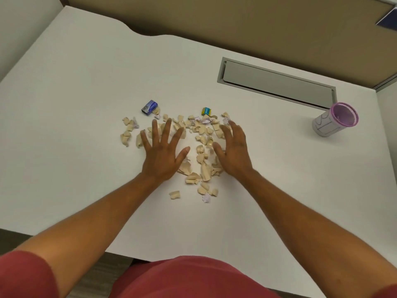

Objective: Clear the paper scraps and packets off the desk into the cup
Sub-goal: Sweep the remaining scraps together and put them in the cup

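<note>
Several beige paper scraps (203,168) lie scattered across the middle of the white desk (75,125), with a few pale purple bits among them. A blue packet (150,106) sits at the pile's far left edge and a small yellow-green packet (206,110) at its far middle. My left hand (163,151) lies flat with fingers spread on the pile's left part. My right hand (233,150) rests on edge against the pile's right side, fingers apart. Neither hand holds anything. The cup (334,120), white with a purple mesh rim, stands far right.
A grey cable hatch (277,81) is set into the desk behind the pile. A beige partition (236,22) runs along the far side. The near desk edge is just in front of my red shirt.
</note>
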A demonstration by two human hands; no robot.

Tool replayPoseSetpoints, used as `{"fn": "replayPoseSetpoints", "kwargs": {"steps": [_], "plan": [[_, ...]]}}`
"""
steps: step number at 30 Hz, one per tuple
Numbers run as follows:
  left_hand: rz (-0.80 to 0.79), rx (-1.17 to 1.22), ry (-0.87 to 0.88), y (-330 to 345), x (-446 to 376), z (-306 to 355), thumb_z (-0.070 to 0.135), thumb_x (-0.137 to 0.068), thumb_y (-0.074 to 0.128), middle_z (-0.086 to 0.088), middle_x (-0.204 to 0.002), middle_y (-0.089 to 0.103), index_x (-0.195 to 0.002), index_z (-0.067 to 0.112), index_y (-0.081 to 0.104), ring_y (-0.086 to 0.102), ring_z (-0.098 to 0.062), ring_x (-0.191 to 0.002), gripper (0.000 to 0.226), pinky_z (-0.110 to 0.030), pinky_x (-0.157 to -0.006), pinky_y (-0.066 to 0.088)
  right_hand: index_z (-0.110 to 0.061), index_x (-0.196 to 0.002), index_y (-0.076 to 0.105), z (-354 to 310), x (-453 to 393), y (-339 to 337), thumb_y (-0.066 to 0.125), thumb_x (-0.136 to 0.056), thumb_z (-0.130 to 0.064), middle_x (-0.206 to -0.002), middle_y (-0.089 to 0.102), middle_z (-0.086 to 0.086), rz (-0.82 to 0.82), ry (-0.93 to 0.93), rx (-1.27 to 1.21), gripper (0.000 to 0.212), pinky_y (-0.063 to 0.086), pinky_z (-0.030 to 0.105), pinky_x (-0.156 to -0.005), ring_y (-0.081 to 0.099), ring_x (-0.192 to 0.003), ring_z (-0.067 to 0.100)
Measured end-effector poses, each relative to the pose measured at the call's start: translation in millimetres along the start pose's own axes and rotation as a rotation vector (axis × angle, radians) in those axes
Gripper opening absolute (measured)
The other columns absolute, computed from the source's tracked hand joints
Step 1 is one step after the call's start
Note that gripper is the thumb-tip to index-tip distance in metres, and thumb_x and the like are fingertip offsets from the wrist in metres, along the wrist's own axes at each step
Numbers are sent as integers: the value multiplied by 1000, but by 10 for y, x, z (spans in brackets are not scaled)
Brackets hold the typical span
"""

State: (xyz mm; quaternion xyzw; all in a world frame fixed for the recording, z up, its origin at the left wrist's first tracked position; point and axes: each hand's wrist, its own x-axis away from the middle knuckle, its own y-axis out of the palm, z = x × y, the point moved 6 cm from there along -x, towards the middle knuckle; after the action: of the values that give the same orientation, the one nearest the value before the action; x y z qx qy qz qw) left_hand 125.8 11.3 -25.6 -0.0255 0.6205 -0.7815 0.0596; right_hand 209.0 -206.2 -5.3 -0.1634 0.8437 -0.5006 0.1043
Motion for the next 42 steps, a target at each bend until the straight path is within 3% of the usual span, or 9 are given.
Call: {"fn": "replayPoseSetpoints", "kwargs": {"steps": [6, 11, 15, 20, 24, 28, 32, 37, 42], "plan": [[-235, 11, 67, 159, -170, -133, 80, -94, 8, 2, -177, 2, -166, 40, 10, -8, -39, -161, 82, -74, -122, -3, -38, -163, 17, -111, -120, 308, 26, -96, -73, -174, 4, 1, -321, 43, 206, 76, 5, 67, -123, -6, -160, 37], [-196, 64, 222, 192, 140, 83, 77, -98, 9, -2, -175, 16, -162, 34, 30, 0, -40, -162, 80, -73, -123, 5, -31, -159, 34, -271, 288, 383, 35, -103, -55, -171, 19, 5, -268, -20, 163, 62, 14, 63, -124, 8, -159, 37], [-138, 137, 324, 57, 307, 167, 70, -98, 37, -5, -176, 12, -156, 29, 43, -1, -39, -162, 71, -72, -122, 16, -23, -150, 49, -249, 425, 148, 60, -100, -42, -166, 33, 6, -158, -3, -1, 54, 27, 54, -123, 24, -155, 33], [-192, 13, 170, -188, 343, 119, 100, -70, 43, -3, -177, -3, -163, 45, 18, -3, -48, -159, 111, -72, -121, 12, -38, -157, 31, -162, 552, -168, 89, -69, -53, -167, 20, -8, -281, 248, -24, 107, 42, 39, -107, 23, -149, 25], [-370, -23, 113, -150, 329, 219, 91, -75, 55, -2, -176, -5, -163, 47, 10, 7, -50, -157, 108, -64, -120, 24, -45, -162, 10, -278, 561, -41, 92, -63, -53, -171, 8, -5, -408, 270, 94, 128, 48, 46, -101, 22, -146, 31], [-323, -42, 148, -192, 277, 413, 59, -92, 64, -3, -167, 31, -157, 38, 39, 36, -40, -142, 73, -49, -104, 43, -40, -160, 26, -406, 489, 129, 83, -82, -37, -168, 17, -1, -427, 238, 170, 97, 48, 43, -102, 26, -143, 32], [-250, 64, 187, -215, 204, 557, 26, -98, 59, -4, -133, 62, -127, 22, 70, 51, -33, -120, 31, -39, -83, 49, -26, -137, 61, -507, 455, 194, 71, -91, -12, -147, 45, 8, -309, 158, 174, 50, 55, 47, -91, 48, -124, 34], [-209, 270, 162, -137, 72, 546, 15, -95, 64, -4, -101, 72, -102, 18, 81, 63, -29, -99, 18, -31, -72, 42, -11, -98, 75, -441, 456, 108, 64, -88, -9, -100, 64, 8, -183, 187, 73, 15, 53, 41, -76, 61, -92, 28], [-190, 706, -126, -233, -36, 468, 9, -84, 82, -3, -103, 82, -107, 14, 84, 72, -12, -88, 23, -9, -75, 48, -14, -80, 79, -187, 476, -177, 73, -78, -11, -68, 71, 4, -99, 370, -282, 7, 44, 28, -60, 60, -63, 14]]}}
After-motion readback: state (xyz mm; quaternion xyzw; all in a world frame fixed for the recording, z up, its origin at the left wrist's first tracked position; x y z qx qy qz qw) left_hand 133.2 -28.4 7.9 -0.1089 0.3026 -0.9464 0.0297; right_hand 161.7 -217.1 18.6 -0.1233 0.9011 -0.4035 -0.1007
